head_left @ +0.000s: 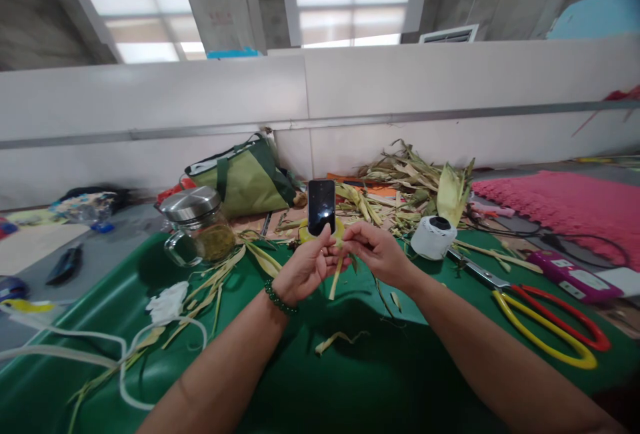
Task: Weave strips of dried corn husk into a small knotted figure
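Both my hands meet over the middle of the green mat [370, 367]. Between them is a narrow strip of corn husk [337, 281], its pale end hanging down. My left hand [313, 266], with a green bead bracelet [280, 299] on its wrist, has its palm turned up and its fingers curled at the strip. Thumb and fingers of my right hand [377, 251] pinch at the strip's upper end, with a bit of green there. A dark phone [321, 207] stands upright just behind the hands. Below them a curled husk scrap [335, 342] lies on the mat.
To the right are a white thread spool [434, 237] and large scissors [530, 314] with red and yellow handles. A lidded glass mug [200, 227], a green bag [250, 177] and a white cord [125, 354] are left. A husk pile [410, 171] lies behind.
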### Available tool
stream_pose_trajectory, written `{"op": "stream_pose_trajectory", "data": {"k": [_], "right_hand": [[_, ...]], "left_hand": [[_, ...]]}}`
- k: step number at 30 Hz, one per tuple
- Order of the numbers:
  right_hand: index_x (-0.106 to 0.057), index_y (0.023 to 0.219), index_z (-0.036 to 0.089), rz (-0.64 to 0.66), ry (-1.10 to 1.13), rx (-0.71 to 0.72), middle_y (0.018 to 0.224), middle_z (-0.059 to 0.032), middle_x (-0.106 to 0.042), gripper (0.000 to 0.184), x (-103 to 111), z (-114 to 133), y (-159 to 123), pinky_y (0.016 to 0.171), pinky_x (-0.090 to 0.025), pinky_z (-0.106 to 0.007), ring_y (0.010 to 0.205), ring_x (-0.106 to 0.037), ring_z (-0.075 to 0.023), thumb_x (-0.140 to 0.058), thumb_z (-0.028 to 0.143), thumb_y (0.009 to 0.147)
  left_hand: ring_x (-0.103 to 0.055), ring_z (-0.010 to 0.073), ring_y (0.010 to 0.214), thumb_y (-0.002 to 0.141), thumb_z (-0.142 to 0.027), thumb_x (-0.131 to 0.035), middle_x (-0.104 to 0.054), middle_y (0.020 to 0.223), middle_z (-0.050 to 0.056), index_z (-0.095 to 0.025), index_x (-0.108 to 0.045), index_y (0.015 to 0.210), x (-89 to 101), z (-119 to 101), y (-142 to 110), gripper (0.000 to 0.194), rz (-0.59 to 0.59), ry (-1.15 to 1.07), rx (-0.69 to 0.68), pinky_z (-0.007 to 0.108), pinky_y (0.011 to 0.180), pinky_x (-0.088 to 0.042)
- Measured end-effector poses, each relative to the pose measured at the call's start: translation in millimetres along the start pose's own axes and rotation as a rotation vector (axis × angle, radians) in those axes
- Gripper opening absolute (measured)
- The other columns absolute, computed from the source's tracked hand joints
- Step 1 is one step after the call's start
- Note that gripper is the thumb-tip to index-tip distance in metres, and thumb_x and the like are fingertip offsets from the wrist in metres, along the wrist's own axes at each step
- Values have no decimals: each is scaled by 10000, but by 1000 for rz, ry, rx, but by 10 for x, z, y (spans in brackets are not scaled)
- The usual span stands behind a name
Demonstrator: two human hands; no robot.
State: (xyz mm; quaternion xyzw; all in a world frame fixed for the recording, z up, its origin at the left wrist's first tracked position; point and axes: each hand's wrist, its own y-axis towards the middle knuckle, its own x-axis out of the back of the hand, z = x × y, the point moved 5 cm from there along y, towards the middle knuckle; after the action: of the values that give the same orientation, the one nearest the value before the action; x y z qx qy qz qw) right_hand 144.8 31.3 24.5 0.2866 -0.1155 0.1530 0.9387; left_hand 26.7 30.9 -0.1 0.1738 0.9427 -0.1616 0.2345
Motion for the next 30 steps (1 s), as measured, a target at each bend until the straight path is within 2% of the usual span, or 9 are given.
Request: {"op": "stream_pose_trajectory", "data": {"k": [5,10,12,16,17,19,23,27,30], "right_hand": [[-528,855,212,127,-98,96,732,-17,-626,94,-7,87,-35,632,-506,-259,649,-630,-133,-499,294,891],[-570,801,190,-30,-189,146,754,-26,-608,136,109,63,-10,652,-491,-254,687,-611,-135,-570,316,850],[-603,745,175,-69,-215,75,707,-29,-618,246,152,-20,19,624,-473,-259,660,-595,-141,-581,402,840],[-641,618,136,-22,0,-289,605,-68,-641,614,145,-303,74,547,-460,-268,556,-571,-137,-446,686,809],[-653,632,128,-22,86,-359,597,-67,-639,641,131,-350,80,522,-449,-256,530,-553,-123,-460,723,771],[-668,687,129,-74,222,-403,599,-31,-621,586,121,-379,93,484,-407,-221,497,-499,-87,-594,710,674],[-600,593,150,-209,290,-323,528,37,-513,456,150,-310,98,460,-338,-205,467,-413,-59,-749,580,567],[-612,577,156,-259,32,-195,506,20,-504,391,181,-187,73,469,-346,-233,490,-414,-88,-722,526,641],[-644,658,160,-283,-113,-71,600,-13,-572,357,183,-80,54,511,-396,-246,547,-476,-113,-631,504,754]], "left_hand": [[-552,70,554,583,-361,-836,-608,662,-2,-112,-664,873,-16,-13,-10,419,97,155,-57,173,515,-417],[-468,38,526,559,-266,-833,-589,702,-25,-117,-629,880,65,-135,-11,409,-13,167,-261,176,499,-356],[-461,40,513,573,-237,-814,-549,648,-46,-119,-606,904,84,-158,-6,408,-34,149,-289,182,517,-362],[-491,53,524,580,-212,-794,-534,648,-54,-132,-565,961,81,-188,-20,451,-43,108,-338,194,558,-397],[-499,56,532,585,-216,-791,-535,651,-54,-139,-556,961,69,-189,-28,450,-31,110,-341,193,556,-398],[-505,61,532,592,-222,-790,-521,632,-61,-152,-543,951,35,-184,-47,442,12,129,-334,188,544,-394],[-473,55,483,581,-252,-796,-489,599,-76,-166,-536,924,-35,-157,-83,438,103,161,-288,186,495,-379],[-411,44,428,673,-373,-749,-480,598,-74,-179,-571,956,-36,-144,-87,387,55,336,-298,188,412,-290],[-410,45,442,688,-451,-727,-498,601,-47,-146,-647,849,-30,-122,-59,353,66,439,-289,199,424,-308]]}}
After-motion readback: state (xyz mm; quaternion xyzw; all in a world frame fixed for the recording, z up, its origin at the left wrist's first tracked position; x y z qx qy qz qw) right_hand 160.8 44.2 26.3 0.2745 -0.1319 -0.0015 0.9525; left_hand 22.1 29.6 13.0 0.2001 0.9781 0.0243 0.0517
